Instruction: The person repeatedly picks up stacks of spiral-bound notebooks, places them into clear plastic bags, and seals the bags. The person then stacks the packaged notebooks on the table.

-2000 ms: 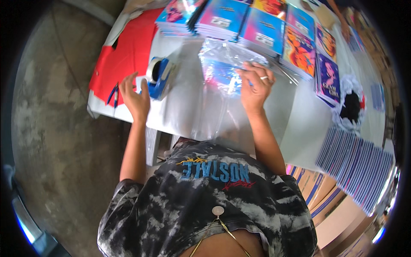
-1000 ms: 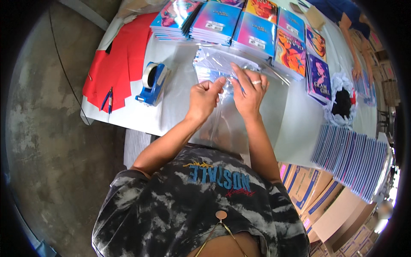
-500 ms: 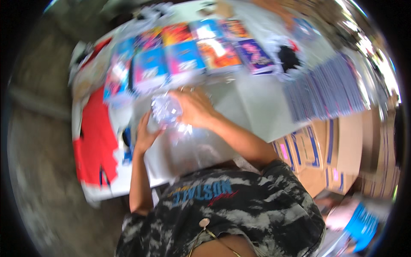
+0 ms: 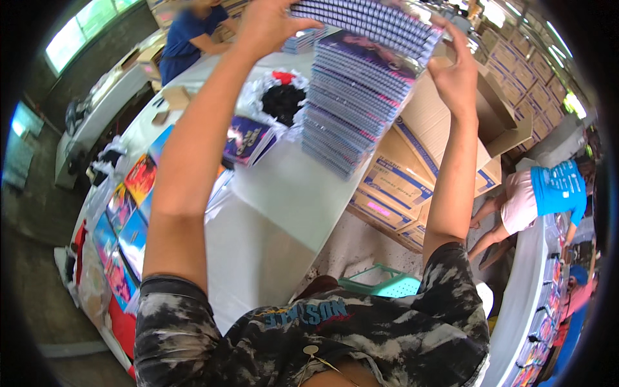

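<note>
A thick bundle of spiral notebooks point(image 4: 371, 24) is at the top of the view, its rows of coil binding facing me. My left hand point(image 4: 274, 27) grips the bundle's left end, thumb along its near side. At the right end, my right hand point(image 4: 455, 74) is closed round the corner, fingers bent over it. Right under the bundle stands a tall stack of spiral notebooks point(image 4: 351, 106) with a dark purple cover on top. Whether the bundle still touches this stack, I cannot tell.
Purple notebooks point(image 4: 248, 140) and rows of colourful notebooks point(image 4: 122, 213) lie on the white table point(image 4: 271, 206). A plastic bag with black contents point(image 4: 284, 103) sits beside the stack. Cardboard boxes point(image 4: 396, 174) and a green stool point(image 4: 387, 284) stand right. Co-workers are at far left and right.
The view has turned right. Both hands have left the shiny clear plastic on the table and reached up to the tall stack, where they now hold a bundle of spiral notebooks.
</note>
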Tool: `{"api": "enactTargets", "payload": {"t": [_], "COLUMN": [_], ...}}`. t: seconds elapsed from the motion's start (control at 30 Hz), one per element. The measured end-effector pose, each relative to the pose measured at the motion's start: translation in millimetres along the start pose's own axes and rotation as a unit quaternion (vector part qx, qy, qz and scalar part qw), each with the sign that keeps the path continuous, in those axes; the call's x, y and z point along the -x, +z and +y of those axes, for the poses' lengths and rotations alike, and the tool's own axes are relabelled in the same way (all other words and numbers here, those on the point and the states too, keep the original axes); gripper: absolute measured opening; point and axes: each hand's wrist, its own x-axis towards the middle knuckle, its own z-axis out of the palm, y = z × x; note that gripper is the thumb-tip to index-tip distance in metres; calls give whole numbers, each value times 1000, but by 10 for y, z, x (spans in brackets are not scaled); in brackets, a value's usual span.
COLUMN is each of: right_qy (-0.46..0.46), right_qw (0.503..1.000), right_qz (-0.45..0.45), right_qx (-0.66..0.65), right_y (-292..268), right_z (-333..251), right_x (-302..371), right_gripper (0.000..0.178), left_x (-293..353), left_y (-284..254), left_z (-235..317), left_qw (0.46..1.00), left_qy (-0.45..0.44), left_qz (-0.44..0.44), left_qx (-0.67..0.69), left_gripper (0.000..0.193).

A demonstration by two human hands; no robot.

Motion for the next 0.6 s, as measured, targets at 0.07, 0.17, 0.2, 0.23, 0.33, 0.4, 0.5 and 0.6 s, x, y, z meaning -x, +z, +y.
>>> {"api": "enactTargets", "payload": {"t": [0.07, 0.17, 0.2, 0.23, 0.33, 0.4, 0.5, 0.6], "right_qy": [20, 84, 107, 106, 69, 102, 117, 72], "right_qw": [997, 985, 976, 977, 971, 970, 970, 974], "right_qz": [-60, -47, -23, -27, 24, 60, 140, 213], "right_qx": [-49, -144, -187, -183, -227, -211, -162, -30], "right_y": [147, 255, 323, 327, 494, 563, 631, 774], "right_z": [597, 753, 708, 741, 777, 709, 485, 106], "right_x": [373, 657, 722, 752, 780, 838, 777, 835], "right_gripper": [60, 59, 60, 58, 56, 55, 47, 53], "left_x": [-16, 149, 168, 194, 267, 407, 1040, 2229], "left_y": [577, 1056, 1076, 1106, 1054, 1009, 1099, 1461], "left_z": [-197, -69, -101, -107, -121, -141, -780, -1080], "left_qw": [999, 994, 993, 992, 990, 980, 955, 886], "left_qy": [21, 2, 8, 7, -27, -96, -289, -420], "left_qz": [25, 94, 107, 110, 131, 158, 69, -133], "left_qx": [-12, 50, 58, 55, 51, 72, 5, -144], "left_gripper": [67, 57, 58, 57, 54, 53, 61, 81]}}
